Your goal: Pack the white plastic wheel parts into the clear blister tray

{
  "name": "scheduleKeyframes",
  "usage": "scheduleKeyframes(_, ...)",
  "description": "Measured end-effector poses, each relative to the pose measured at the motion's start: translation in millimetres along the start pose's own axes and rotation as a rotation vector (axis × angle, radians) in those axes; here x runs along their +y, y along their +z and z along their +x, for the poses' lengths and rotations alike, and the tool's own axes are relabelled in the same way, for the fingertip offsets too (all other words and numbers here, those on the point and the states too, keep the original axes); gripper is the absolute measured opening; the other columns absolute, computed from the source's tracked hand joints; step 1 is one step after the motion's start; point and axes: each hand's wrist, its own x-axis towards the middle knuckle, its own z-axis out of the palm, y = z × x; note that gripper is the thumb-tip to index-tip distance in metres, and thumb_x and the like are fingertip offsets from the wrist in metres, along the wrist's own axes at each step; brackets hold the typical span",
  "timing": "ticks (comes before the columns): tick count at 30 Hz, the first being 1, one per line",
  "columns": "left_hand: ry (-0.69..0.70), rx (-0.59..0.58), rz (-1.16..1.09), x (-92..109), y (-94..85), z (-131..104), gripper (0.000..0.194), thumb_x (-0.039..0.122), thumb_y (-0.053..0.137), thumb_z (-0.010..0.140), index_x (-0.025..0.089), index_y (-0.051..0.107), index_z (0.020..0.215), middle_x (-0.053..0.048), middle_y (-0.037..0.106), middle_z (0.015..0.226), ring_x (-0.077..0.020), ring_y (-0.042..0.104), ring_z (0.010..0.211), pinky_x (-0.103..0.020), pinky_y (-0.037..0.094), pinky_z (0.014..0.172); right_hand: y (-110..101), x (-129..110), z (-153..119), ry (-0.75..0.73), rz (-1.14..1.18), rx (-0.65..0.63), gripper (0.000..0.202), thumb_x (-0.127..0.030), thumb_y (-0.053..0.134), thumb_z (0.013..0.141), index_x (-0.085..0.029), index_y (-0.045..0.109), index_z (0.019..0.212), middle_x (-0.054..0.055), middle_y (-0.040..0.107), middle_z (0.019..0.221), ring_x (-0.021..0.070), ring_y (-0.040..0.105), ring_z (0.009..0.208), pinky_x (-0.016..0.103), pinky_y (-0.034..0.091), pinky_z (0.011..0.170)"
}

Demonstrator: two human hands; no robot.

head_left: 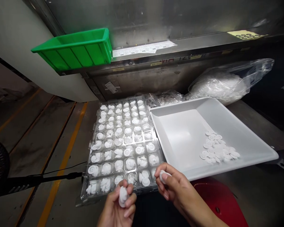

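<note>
Head view: left hand [118,205] pinches a small stack of discs [123,197]; right hand [176,186] grasps at least one more by the near right corner of the tray [83,197]. Others lie piled at the right of the bin [180,135]. Risk: slack fingertips could drop discs past the tray's near edge; a wrist knock could mix its heaps.

Beyond the fingers [170,180], the desk [257,119] carries a compartment tray [85,188] and a white bin [180,135], with plastic bags [224,86] farther off. Farthest from the fingers, a shelf [198,43] holds a green bin [75,53], papers [142,49] and a yellow sheet [246,34].
</note>
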Motion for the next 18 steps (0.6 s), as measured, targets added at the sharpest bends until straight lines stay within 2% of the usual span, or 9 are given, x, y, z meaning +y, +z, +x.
scheduleKeyframes(3, -0.069, 0.021, -0.039, -22, 7.2, -2, 0.041, 0.024, 0.091, 0.039, 0.017, 0.068, 0.073, 0.001, 0.066, 0.067, -0.0026, 0.053, 0.052, -0.011, 0.041, 0.048, 4, -3, -6, -0.013, -0.147, -0.059, 0.026, -0.046, 0.056, 0.089, -0.021, 0.053, 0.094, -0.005, 0.043, 0.066, 0.0093, 0.035, 0.057, 0.021, 0.027, 0.055)
scheduleKeyframes(6, -0.12, 0.03, -0.008, -44, 9.7, -1, 0.045, 0.024, 0.092, 0.04, 0.018, 0.071, 0.078, -0.004, 0.072, 0.075, -0.0095, 0.065, 0.065, -0.018, 0.05, 0.065, 9, -7, -12, -0.068, -0.346, -0.095, 0.01, -0.031, 0.057, 0.087, -0.022, 0.053, 0.091, -0.002, 0.053, 0.08, 0.0114, 0.045, 0.066, 0.022, 0.036, 0.06)
scheduleKeyframes(8, -0.126, 0.007, 0.025, -53, 9.1, 1, 0.045, 0.029, 0.091, 0.044, 0.018, 0.071, 0.082, -0.006, 0.072, 0.079, -0.013, 0.066, 0.072, -0.023, 0.051, 0.075, 10, -8, -15, -0.132, -0.56, -0.113, 0.006, -0.019, 0.052, 0.084, -0.023, 0.051, 0.088, -0.001, 0.056, 0.086, 0.0132, 0.053, 0.072, 0.021, 0.041, 0.064)
scheduleKeyframes(10, -0.101, -0.015, 0.093, -54, 4.9, 2, 0.045, 0.035, 0.089, 0.045, 0.017, 0.071, 0.082, -0.005, 0.069, 0.077, -0.0125, 0.064, 0.073, -0.023, 0.05, 0.075, 9, -9, -16, -0.186, -0.744, -0.12, 0.011, -0.014, 0.046, 0.083, -0.023, 0.05, 0.087, -0.001, 0.056, 0.086, 0.0138, 0.056, 0.075, 0.021, 0.044, 0.067)
scheduleKeyframes(12, -0.035, -0.015, 0.205, -43, -4.5, 2, 0.045, 0.043, 0.088, 0.044, 0.018, 0.069, 0.077, -0.001, 0.064, 0.072, -0.0092, 0.06, 0.067, -0.018, 0.047, 0.064, 7, -10, -17, -0.203, -0.824, -0.133, 0.012, -0.015, 0.041, 0.086, -0.023, 0.049, 0.089, -0.001, 0.055, 0.085, 0.0141, 0.057, 0.074, 0.022, 0.045, 0.068)
scheduleKeyframes(14, 0.076, 0.004, 0.362, -21, -19.0, 3, 0.046, 0.055, 0.083, 0.048, 0.02, 0.064, 0.072, 0.003, 0.058, 0.068, -0.0078, 0.053, 0.062, -0.016, 0.039, 0.05, 4, -11, -17, -0.194, -0.866, -0.132, 0.012, -0.018, 0.038, 0.088, -0.024, 0.048, 0.091, 0.0, 0.055, 0.085, 0.0153, 0.058, 0.074, 0.022, 0.046, 0.064)
scheduleKeyframes(15, 0.144, 0.021, 0.465, -8, -27.2, 3, 0.046, 0.06, 0.077, 0.055, 0.021, 0.063, 0.075, 0.004, 0.055, 0.067, -0.0086, 0.05, 0.06, -0.017, 0.034, 0.045, 2, -12, -17, -0.185, -0.883, -0.131, 0.012, -0.02, 0.037, 0.089, -0.024, 0.048, 0.092, 0.001, 0.055, 0.085, 0.0162, 0.059, 0.076, 0.022, 0.045, 0.062)
scheduleKeyframes(17, 0.286, 0.063, 0.755, 16, -42.9, 8, 0.039, 0.058, 0.065, 0.071, 0.022, 0.064, 0.085, 0.005, 0.052, 0.065, -0.0103, 0.046, 0.056, -0.022, 0.033, 0.045, 0, -13, -19, -0.166, -0.915, -0.121, 0.011, -0.022, 0.037, 0.091, -0.024, 0.048, 0.092, 0.001, 0.057, 0.085, 0.0176, 0.06, 0.076, 0.023, 0.045, 0.06)
scheduleKeyframes(18, 0.349, 0.081, 0.907, 26, -49.4, 11, 0.033, 0.052, 0.064, 0.076, 0.021, 0.065, 0.088, 0.001, 0.059, 0.076, -0.0144, 0.054, 0.069, -0.026, 0.041, 0.058, -1, -14, -19, -0.161, -0.928, -0.118, 0.011, -0.023, 0.038, 0.091, -0.024, 0.049, 0.092, 0.001, 0.057, 0.084, 0.0177, 0.059, 0.074, 0.024, 0.045, 0.059)
